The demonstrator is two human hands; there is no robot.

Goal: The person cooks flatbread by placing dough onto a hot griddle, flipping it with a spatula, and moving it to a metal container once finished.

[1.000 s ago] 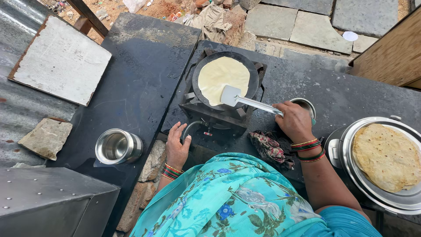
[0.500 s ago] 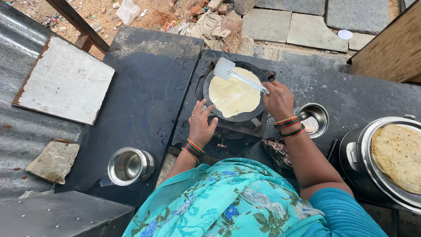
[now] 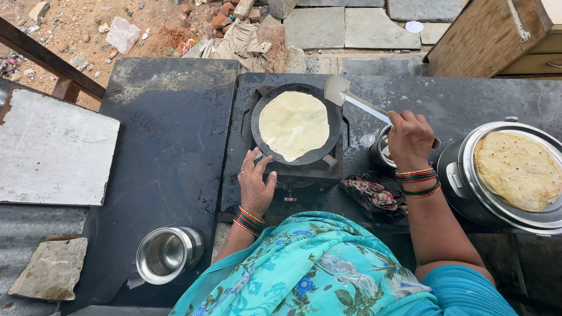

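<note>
Pan: pale flatbread, beyond left hand, grip open. Right hand clamped on spatula.

A dark stone counter is carrying everything here. A small black stove is sitting on its middle, a steel pot is standing near the front edge, and a crumpled dark cloth is lying right of the stove, beside a lidded cooker and a small steel cup.
</note>
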